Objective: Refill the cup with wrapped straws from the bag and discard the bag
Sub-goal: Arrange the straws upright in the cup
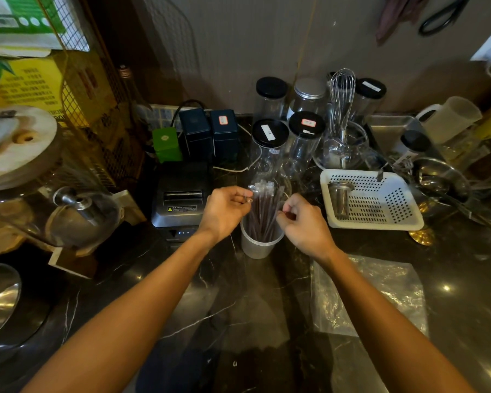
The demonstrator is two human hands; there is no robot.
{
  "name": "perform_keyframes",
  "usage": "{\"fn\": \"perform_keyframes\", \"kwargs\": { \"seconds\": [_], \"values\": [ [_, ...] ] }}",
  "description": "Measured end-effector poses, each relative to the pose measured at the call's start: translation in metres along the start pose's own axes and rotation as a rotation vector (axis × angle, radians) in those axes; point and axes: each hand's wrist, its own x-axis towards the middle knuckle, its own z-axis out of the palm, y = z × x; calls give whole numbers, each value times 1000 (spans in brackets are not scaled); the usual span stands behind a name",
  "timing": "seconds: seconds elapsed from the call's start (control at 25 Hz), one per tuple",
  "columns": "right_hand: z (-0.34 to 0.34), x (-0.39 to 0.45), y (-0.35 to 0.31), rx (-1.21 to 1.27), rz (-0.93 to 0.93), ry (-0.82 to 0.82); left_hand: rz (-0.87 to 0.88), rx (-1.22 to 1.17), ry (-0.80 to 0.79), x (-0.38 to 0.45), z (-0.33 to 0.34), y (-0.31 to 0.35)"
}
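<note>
A translucent plastic cup (256, 246) stands on the dark marble counter, mid-frame. A bundle of dark wrapped straws (264, 207) stands upright in it, clear wrapper tips fanning out at the top. My left hand (224, 212) is at the bundle's left side, fingers curled and pinching the straws near their tops. My right hand (305, 224) is at the right side, fingers curled against the straws. The clear plastic bag (380, 296) lies flat and crumpled on the counter to the right, under my right forearm.
A receipt printer (182, 202) sits just left of the cup. A white perforated basket (372, 201) with a metal strainer is to the right. Several black-lidded jars (270, 137) and a whisk (342, 92) stand behind. A glass dome and metal pot are at left.
</note>
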Motion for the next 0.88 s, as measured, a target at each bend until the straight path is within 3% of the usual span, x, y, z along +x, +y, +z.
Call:
{"fn": "perform_keyframes", "kwargs": {
  "seconds": [0.32, 0.68, 0.88],
  "values": [
    [20, 0, 2, 107, -67, -26, 17, 23, -16, 0, -1, -2],
    [32, 13, -3, 2, -128, -55, 28, 12, -101, 1, -3, -1],
    [25, 17, -9, -28, -136, -29, 72, 49, -28, 3, -6, 2]
  ]
}}
